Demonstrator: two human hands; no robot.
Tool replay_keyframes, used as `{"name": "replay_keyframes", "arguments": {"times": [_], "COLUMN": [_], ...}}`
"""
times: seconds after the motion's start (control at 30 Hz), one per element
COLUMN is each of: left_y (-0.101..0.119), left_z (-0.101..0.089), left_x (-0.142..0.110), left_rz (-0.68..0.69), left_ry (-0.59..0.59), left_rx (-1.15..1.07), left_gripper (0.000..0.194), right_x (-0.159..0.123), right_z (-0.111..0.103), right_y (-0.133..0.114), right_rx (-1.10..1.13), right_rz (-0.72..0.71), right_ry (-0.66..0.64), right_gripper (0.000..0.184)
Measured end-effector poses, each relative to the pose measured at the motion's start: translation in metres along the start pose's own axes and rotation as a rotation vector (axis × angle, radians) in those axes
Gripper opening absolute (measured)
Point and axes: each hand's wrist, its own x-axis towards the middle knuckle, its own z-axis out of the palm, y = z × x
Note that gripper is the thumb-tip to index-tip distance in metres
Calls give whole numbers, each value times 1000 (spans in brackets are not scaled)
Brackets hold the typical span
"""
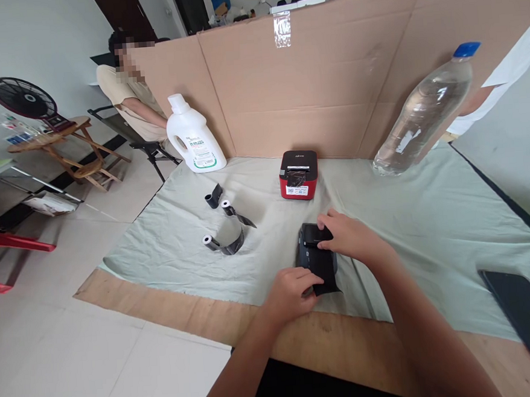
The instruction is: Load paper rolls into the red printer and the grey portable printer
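Note:
A small black receipt printer [303, 255] rests on the cloth in front of me, with a black paper strip [323, 273] running out over its near end. My left hand [292, 288] is closed at the near left side, fingertips on the strip's edge; its thumb is partly hidden. On the far right side, my right hand [347, 234] grips the printer's cover [311, 234] between thumb and fingers. To the left lie several small rolls, among them a dark roll [212, 198], a white-ended roll [227, 208] and another roll with a loose black tail [210, 243].
A red and black printer [298, 175] stands further back. Behind it rises a cardboard partition [294, 93], with a white detergent jug [196, 137] at left and a tilted clear bottle [425, 115] at right. A phone [527, 319] lies at the right. A person [133, 99] sits beyond.

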Motion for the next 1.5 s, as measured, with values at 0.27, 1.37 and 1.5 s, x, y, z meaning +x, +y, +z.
{"name": "replay_keyframes", "arguments": {"times": [0.27, 1.37, 1.5], "left_y": [1, -1, -3], "left_z": [-6, -4, -4], "left_x": [2, 1, 1], "left_rz": [6, 33, 4], "left_ry": [-6, 72, 105], "left_rx": [24, 18, 18], "left_gripper": [27, 43, 40], "right_x": [7, 24, 24], "right_z": [-2, 19, 20], "right_y": [2, -7, -14], "right_rx": [58, -177, -213], "right_rz": [79, 114, 145], "right_ry": [218, -40, 17], "right_gripper": [13, 27, 21]}}
